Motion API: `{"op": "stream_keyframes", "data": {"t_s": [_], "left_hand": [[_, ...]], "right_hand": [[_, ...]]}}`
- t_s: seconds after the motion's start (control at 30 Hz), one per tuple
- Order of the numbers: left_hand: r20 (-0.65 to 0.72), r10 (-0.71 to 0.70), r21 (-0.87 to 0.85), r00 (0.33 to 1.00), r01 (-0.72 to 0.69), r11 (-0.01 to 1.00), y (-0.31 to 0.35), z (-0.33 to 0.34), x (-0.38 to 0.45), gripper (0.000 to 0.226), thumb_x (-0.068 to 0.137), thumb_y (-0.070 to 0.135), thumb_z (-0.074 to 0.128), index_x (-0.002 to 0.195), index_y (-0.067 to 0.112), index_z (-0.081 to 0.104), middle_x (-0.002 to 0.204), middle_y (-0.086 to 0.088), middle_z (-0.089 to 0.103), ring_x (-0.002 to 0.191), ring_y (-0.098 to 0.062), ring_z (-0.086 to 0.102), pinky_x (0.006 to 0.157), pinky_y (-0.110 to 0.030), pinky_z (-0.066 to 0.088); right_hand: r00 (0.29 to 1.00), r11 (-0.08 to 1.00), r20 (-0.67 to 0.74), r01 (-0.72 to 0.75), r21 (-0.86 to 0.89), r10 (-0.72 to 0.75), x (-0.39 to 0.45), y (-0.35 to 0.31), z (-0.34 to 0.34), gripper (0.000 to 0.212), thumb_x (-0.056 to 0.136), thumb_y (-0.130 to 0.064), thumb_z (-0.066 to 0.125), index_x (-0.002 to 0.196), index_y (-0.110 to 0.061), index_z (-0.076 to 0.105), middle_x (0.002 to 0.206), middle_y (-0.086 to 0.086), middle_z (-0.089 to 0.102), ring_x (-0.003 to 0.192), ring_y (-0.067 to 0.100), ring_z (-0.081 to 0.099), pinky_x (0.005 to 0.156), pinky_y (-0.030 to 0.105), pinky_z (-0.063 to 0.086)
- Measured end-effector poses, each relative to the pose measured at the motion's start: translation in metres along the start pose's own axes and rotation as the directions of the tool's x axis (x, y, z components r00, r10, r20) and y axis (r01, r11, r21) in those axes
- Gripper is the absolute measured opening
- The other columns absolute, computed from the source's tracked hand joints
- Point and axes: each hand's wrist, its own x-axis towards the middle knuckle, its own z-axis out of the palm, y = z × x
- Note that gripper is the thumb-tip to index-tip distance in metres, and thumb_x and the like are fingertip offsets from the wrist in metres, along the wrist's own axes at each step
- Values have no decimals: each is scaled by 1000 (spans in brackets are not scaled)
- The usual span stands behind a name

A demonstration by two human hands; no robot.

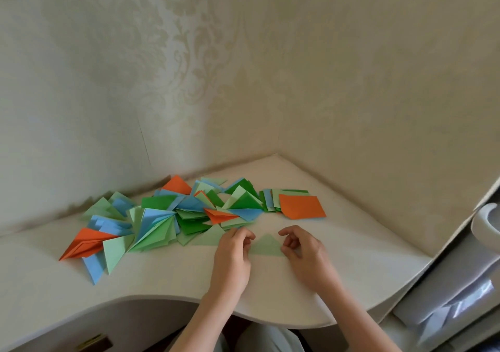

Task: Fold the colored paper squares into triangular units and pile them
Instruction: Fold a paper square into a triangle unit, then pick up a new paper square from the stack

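Near the table's curved front edge (270, 322), the left hand (232, 259) and right hand (305, 254), fingers curled, pinch the base corners of a flat light-green paper triangle (266, 246). Bare tabletop surrounds them. Beyond lie the pile of folded units (162, 216) and the stack of squares (295, 203), by the wall.

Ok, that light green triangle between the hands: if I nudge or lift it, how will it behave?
The light green triangle looks like thin folded paper lying flat, so it is probably very light and would slide easily on the smooth desk. Lifted by one corner it would likely sag or spring open. It can't roll or tip.
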Motion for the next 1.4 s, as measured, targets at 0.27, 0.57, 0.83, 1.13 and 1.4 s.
{"op": "stream_keyframes", "data": {"t_s": [0.27,0.57,0.83,1.13,1.4], "left_hand": [[9,-2,307,1000,0,952,27,13,0,27,95,30,53,121,21,51,117,1,51,108,-18,44,90,-26,40],[60,-140,187,988,127,974,34,18,15,27,89,8,61,112,21,55,109,3,62,94,-13,54,74,-21,40],[-156,-16,91,988,31,995,3,-35,3,17,89,12,63,104,18,64,83,6,62,75,-12,55,62,-21,34],[-152,-145,128,978,165,978,-40,-69,11,17,90,12,63,105,19,62,90,-1,62,79,-14,52,54,-16,29],[-225,20,198,974,26,980,-45,-57,14,33,67,-7,76,92,12,66,89,4,64,85,-19,52,75,-31,43]], "right_hand": [[1000,1000,3,-17,-22,17,-2,-2,1,25,88,-8,59,104,-26,60,89,-7,59,88,13,55,92,39,44],[999,999,12,-44,4,44,2,0,-2,22,84,-11,65,103,-23,62,86,-11,59,82,9,53,91,37,44],[979,988,-204,43,151,-12,6,7,-4,20,75,-19,78,87,-28,64,84,-12,63,74,9,58,63,10,42],[983,935,-176,-12,-354,-54,55,13,-15,34,84,-43,64,115,-28,64,122,-7,60,106,16,58,92,32,39],[958,862,-268,-48,-505,-103,56,19,-2,25,93,-43,50,97,-34,73,110,-13,66,98,15,58,84,31,29]]}}
